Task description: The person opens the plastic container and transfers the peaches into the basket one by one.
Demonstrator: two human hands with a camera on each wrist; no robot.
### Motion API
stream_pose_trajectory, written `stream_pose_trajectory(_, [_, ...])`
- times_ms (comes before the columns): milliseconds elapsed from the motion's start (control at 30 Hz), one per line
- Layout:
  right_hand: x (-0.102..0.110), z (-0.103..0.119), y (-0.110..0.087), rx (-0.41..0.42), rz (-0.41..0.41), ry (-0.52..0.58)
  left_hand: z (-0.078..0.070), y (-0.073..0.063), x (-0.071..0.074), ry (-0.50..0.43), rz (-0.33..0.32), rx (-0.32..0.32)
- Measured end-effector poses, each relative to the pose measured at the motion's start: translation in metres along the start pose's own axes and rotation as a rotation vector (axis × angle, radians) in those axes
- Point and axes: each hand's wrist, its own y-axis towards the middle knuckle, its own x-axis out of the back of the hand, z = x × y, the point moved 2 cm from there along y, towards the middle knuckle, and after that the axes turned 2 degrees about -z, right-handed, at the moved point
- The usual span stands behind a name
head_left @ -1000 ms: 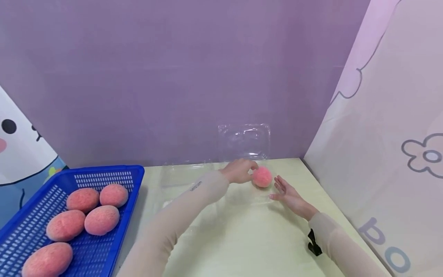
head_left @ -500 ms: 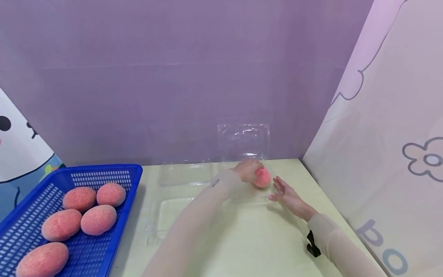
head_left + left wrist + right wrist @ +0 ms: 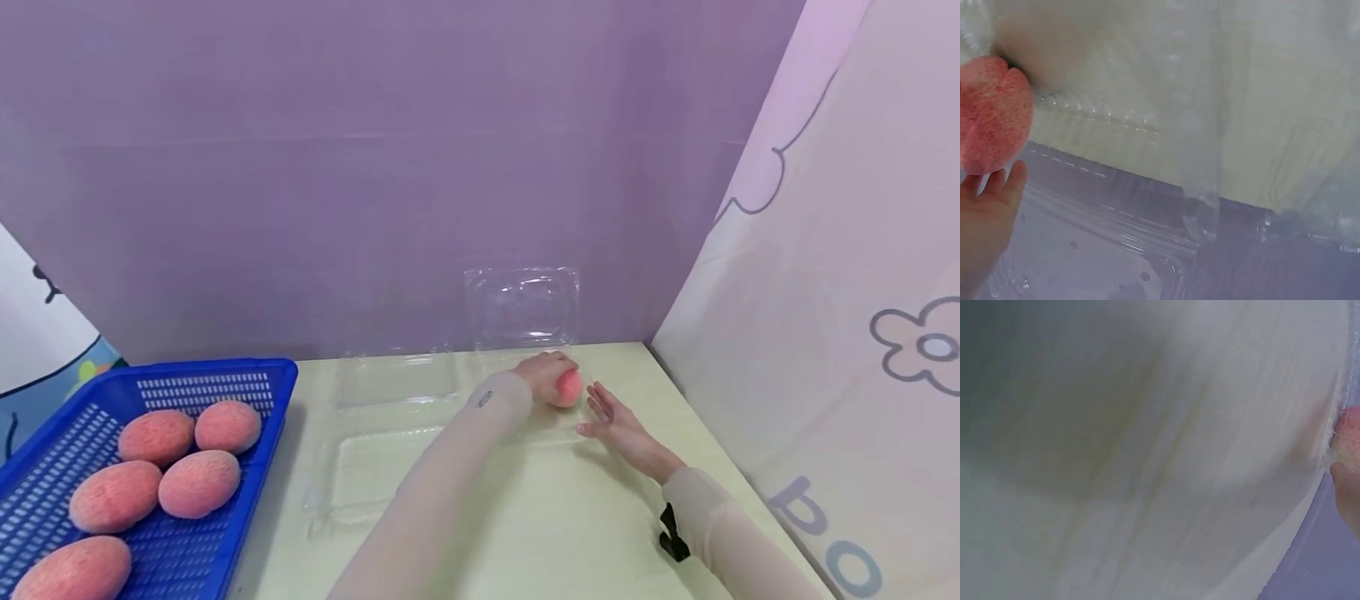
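Observation:
My left hand [image 3: 542, 373] grips a pink peach [image 3: 570, 389] near the back of the table, over the base of a clear plastic clamshell box. The box's lid [image 3: 523, 308] stands up against the purple backdrop. In the left wrist view, fingertips [image 3: 1016, 178] touch the underside of the peach [image 3: 994, 119]; the rest of the grip is out of frame. To the right of the peach, my right hand [image 3: 628, 432] has its fingers extended, slightly apart from the fruit. A fingertip [image 3: 1342, 481] and part of the peach [image 3: 1349, 437] show at the right wrist view's edge.
A blue plastic basket [image 3: 258, 492] with several peaches [image 3: 198, 483] stands at the left. Between it and my left arm lies another clear plastic box [image 3: 386, 471], opened flat. A printed white panel [image 3: 825, 333] bounds the table on the right.
My left hand has moved slightly right and curled further over the peach, covering more of its left side. The right hand stays nearly where it was. The head view has shifted a little.

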Motion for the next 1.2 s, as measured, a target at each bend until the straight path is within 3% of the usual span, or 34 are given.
stream_pose_trajectory(367, [-0.005, 0.005, 0.001, 0.000, 0.005, -0.038, 0.001, 0.006, -0.005, 0.065, 0.001, 0.015])
stream_pose_trajectory(733, [-0.005, 0.003, -0.001, -0.018, -0.005, -0.026, -0.004, -0.004, -0.013, 0.014, 0.026, 0.053])
stream_pose_trajectory(1000, [-0.003, 0.003, -0.003, -0.013, 0.000, -0.002, 0.001, 0.002, -0.022, -0.065, 0.036, 0.050])
stream_pose_trajectory(1200, [-0.004, 0.004, -0.003, -0.018, -0.003, 0.003, 0.006, 0.008, -0.028, -0.020, 0.029, 0.016])
